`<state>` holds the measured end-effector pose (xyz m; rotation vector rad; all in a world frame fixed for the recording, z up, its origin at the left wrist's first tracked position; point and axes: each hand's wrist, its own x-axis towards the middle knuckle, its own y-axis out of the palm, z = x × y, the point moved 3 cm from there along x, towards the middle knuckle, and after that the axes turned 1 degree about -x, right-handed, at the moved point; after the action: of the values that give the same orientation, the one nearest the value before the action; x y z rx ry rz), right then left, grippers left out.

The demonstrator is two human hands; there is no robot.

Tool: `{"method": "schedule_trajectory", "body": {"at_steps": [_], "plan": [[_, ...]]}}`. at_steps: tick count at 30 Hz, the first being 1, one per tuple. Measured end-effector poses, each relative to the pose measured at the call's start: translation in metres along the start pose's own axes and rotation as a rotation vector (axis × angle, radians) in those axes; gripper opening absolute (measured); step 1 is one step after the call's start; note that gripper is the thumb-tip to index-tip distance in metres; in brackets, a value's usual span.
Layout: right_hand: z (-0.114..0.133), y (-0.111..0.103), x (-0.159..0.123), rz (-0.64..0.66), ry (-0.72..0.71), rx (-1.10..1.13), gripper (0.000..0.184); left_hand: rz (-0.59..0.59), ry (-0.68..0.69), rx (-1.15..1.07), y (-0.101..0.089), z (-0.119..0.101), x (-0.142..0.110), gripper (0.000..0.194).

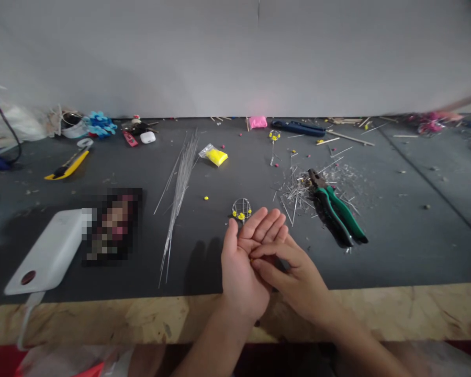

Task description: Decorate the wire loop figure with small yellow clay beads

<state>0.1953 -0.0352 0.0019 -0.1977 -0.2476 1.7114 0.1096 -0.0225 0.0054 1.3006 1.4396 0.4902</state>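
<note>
A tiny yellow piece, barely visible, lies on the upturned palm of the left hand, whose fingers are extended and held together; the right hand presses its thumb and forefinger tips together on that piece over the near edge of the dark mat. Just beyond the fingertips stands a small wire cage already carrying several yellow beads, which suggests assembly is partly done, with a bundle of straight wires unused to the left. Further out lie green-handled pliers among wire offcuts, and a clear bag holding yellow clay; no other container's contents can be made out.
</note>
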Motion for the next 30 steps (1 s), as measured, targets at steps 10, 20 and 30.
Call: {"method": "schedule_trajectory", "body": {"at_steps": [10, 20, 30], "plan": [[0.000, 0.003, -0.003, 0.054, 0.045, 0.048, 0.009, -0.020, 0.023, 0.068, 0.002, 0.000, -0.007, 0.053], [-0.007, 0.008, -0.007, 0.117, 0.199, 0.217, 0.010, 0.086, -0.031, 0.042, -0.002, -0.003, -0.015, 0.054], [-0.013, 0.012, -0.009, 0.157, 0.223, 0.338, 0.007, 0.140, -0.060, 0.060, -0.006, -0.006, -0.020, 0.056]]}}
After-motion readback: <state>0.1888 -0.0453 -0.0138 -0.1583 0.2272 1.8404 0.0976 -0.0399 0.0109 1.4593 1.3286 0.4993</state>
